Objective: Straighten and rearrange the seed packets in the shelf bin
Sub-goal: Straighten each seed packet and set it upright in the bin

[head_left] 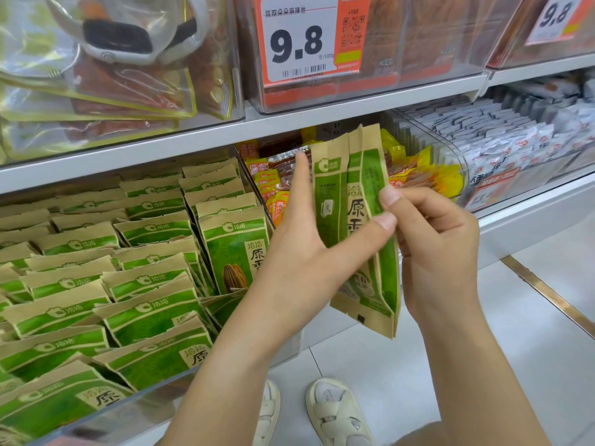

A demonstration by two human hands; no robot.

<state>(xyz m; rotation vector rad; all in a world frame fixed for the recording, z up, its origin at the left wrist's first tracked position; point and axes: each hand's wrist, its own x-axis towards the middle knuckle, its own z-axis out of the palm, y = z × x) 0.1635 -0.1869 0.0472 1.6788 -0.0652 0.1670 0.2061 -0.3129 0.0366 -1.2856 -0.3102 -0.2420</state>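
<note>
A person is holding a small stack of seed packets (354,220) beside the shelf bin (135,410), left hand (299,249) thumb-clamping, right hand (431,246) pinching their edges; light, crinkly, likely slippery.

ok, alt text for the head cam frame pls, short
Both hands hold a small bunch of green-and-tan seed packets upright in front of a store shelf: the left hand grips it with thumb across the front, and the right hand pinches its right edge. To the left, a clear shelf bin holds rows of matching packets.
</note>
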